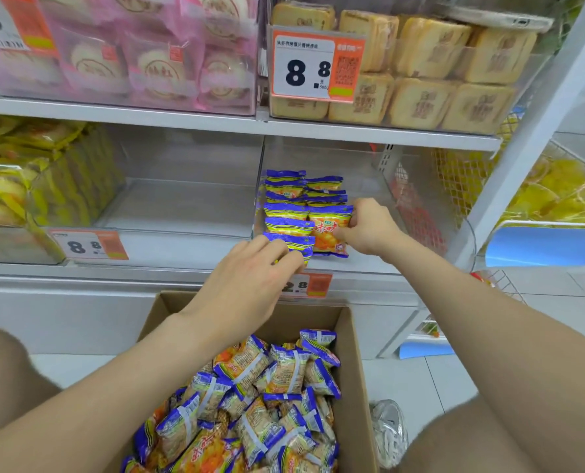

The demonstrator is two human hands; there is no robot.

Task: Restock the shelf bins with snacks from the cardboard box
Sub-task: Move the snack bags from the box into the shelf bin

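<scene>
Snack packet (327, 230) stands pinched by its edge in right hand (369, 228).

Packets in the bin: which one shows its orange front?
The front packet of the right row, held by the right hand; others show only blue-and-yellow edges.

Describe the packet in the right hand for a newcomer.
Find the clear bin under the beige biscuit packs. Of its blue-edged packets, the front packet in the right row, pinched by the right hand, alone shows its full orange face.
</scene>
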